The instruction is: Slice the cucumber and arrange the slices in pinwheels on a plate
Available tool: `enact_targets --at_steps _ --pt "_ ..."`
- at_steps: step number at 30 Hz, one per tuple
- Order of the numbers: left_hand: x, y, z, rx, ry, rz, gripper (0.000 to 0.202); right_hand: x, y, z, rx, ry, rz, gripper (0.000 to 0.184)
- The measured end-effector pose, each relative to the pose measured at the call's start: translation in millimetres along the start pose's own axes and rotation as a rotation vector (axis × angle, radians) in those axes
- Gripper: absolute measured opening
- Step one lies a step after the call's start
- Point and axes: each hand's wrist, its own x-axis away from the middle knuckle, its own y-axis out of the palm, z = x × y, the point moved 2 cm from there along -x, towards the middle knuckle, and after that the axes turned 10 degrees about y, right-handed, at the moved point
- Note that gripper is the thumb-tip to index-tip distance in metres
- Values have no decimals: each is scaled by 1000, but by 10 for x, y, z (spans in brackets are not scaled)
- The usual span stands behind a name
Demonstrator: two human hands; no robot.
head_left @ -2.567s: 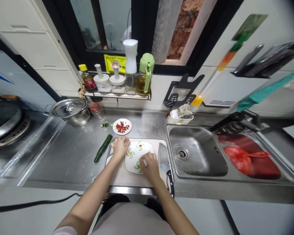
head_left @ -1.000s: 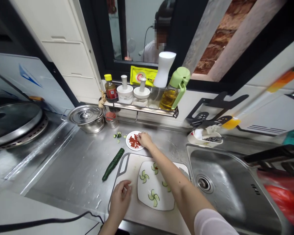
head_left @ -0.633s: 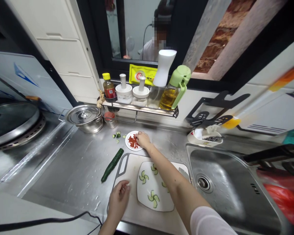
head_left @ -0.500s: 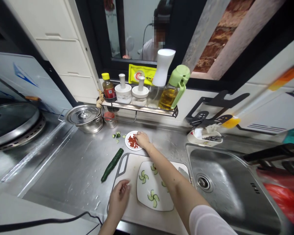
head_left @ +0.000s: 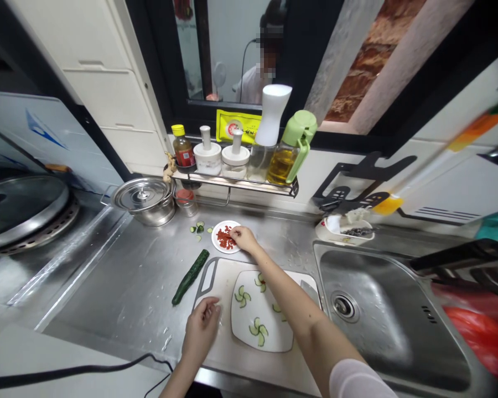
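Note:
My right hand reaches over the right side of a small white plate, its fingertips pinched together on small red pieces that look like goji berries. What sits between the fingertips is mostly hidden. Loosely curled, with a gap between thumb and fingers, my left hand hovers at the left part of the cutting board and holds nothing visible. A white serving plate lies on the board with cucumber slices fanned into pinwheels. My right forearm hides part of it.
Left of the board lies a dark green cucumber, with cut cucumber pieces behind it. A lidded steel pot stands further left. A rack holds seasoning jars and an oil bottle. The sink is on the right.
My right hand has drawn slightly right and back on the small plate, fingers now pinched, showing more of the red pieces. The left hand has barely moved. The view has shifted a little.

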Motion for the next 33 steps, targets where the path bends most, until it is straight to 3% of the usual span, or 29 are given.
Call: enact_targets --at_steps 4,10,18,21,26,30,33 --pt "1 41 23 10 -7 -3 49 0 19 77 -261 59 -18 19" --pt "4 74 51 -4 -13 -19 47 30 -35 120 -91 113 12 9" --pt "-50 61 29 4 4 10 47 70 -11 244 -229 224 19 10" --pt "-288 163 52 16 34 71 44 84 -9 263 -227 245 33 8" --pt "-966 428 156 6 92 164 34 84 35 235 -287 259 39 10" --pt "-1396 562 222 -73 100 118 30 133 21 190 -351 243 28 12" --pt "-1531 583 251 -84 110 89 27 218 -34 130 -396 213 4 13"
